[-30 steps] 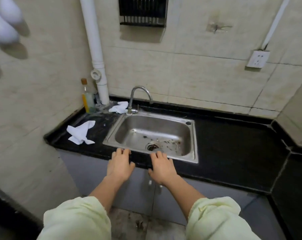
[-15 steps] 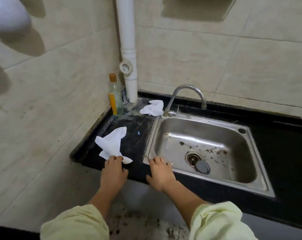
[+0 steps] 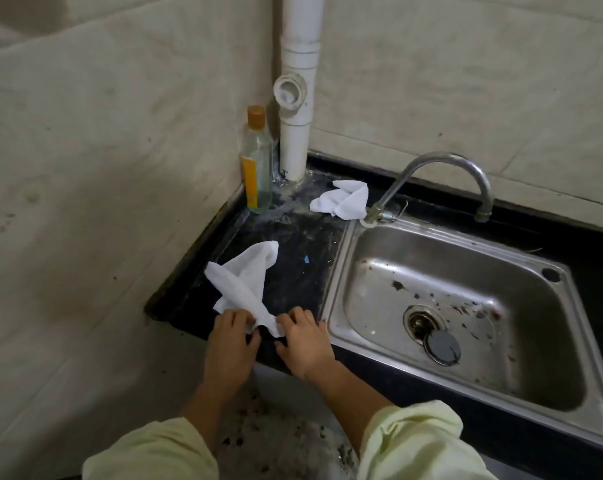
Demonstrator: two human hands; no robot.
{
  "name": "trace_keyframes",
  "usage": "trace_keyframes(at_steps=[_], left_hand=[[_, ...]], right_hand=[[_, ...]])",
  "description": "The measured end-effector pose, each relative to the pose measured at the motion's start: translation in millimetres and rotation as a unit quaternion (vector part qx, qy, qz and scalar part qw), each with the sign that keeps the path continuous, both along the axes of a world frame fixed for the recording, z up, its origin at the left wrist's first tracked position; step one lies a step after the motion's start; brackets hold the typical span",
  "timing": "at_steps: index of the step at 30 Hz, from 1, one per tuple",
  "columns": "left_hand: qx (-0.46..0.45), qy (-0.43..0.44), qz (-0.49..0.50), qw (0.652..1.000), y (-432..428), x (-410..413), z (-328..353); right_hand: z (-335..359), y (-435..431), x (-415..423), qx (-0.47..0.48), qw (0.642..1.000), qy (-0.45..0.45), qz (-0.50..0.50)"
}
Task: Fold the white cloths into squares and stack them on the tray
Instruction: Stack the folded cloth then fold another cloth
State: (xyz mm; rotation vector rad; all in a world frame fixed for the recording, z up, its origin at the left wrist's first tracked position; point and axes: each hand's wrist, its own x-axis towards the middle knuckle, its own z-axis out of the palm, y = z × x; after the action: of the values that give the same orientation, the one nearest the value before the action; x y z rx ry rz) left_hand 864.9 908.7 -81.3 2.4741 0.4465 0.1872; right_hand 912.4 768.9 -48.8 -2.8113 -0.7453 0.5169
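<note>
A crumpled white cloth (image 3: 244, 282) lies on the black counter (image 3: 303, 271) left of the sink, its near end at the counter's front edge. My left hand (image 3: 232, 341) pinches that near end from the left. My right hand (image 3: 305, 341) holds the same end from the right, fingers curled on the fabric. A second crumpled white cloth (image 3: 343, 199) lies at the back of the counter beside the base of the tap. No tray shows in this view.
A steel sink (image 3: 466, 306) with a loose drain plug fills the right side. The curved tap (image 3: 442, 178) stands behind it. A clear bottle with an orange cap (image 3: 256, 161) and a white pipe (image 3: 298, 109) stand in the back left corner. Tiled walls close off the left and back.
The view has swung left and closer to the counter. Both hands moved left from the sink's front edge to the near cloth and took hold of its near end.
</note>
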Motion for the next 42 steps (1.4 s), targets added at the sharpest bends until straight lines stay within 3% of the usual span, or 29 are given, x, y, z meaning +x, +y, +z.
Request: trace_keyframes(at_steps=[7, 11, 16, 23, 28, 31, 37, 42], left_hand=[[0.012, -0.035, -0.025, 0.999, 3.9, 11.9, 12.0], [-0.005, -0.074, -0.023, 0.997, -13.2, 19.3, 42.5], [-0.028, -0.095, -0.063, 0.993, -54.0, 34.8, 87.1], [-0.059, -0.19, -0.235, 0.952, -150.3, 36.7, 147.0], [-0.021, -0.183, -0.329, 0.926, -237.7, 20.0, 175.7], [0.02, -0.182, -0.389, 0.903, -301.9, -5.5, 186.0], [0.109, -0.186, -0.533, 0.818, -433.4, -71.6, 199.2], [0.091, -0.163, -0.616, 0.766, -535.3, -123.6, 199.6]], right_hand=[[20.9, 1.0, 18.6, 0.173, 0.983, 0.021, -0.052], [55.5, -17.0, 22.1, 0.304, 0.939, 0.056, -0.154], [101.9, -63.2, 23.4, 0.372, 0.902, 0.003, -0.219], [145.8, -173.1, -4.8, 0.392, 0.867, -0.093, -0.294], [169.1, -270.3, -50.4, 0.366, 0.848, -0.162, -0.347], [178.9, -342.5, -92.4, 0.365, 0.82, -0.181, -0.403], [189.0, -488.5, -204.5, 0.32, 0.774, -0.205, -0.507], [188.7, -582.9, -311.7, 0.302, 0.727, -0.218, -0.578]])
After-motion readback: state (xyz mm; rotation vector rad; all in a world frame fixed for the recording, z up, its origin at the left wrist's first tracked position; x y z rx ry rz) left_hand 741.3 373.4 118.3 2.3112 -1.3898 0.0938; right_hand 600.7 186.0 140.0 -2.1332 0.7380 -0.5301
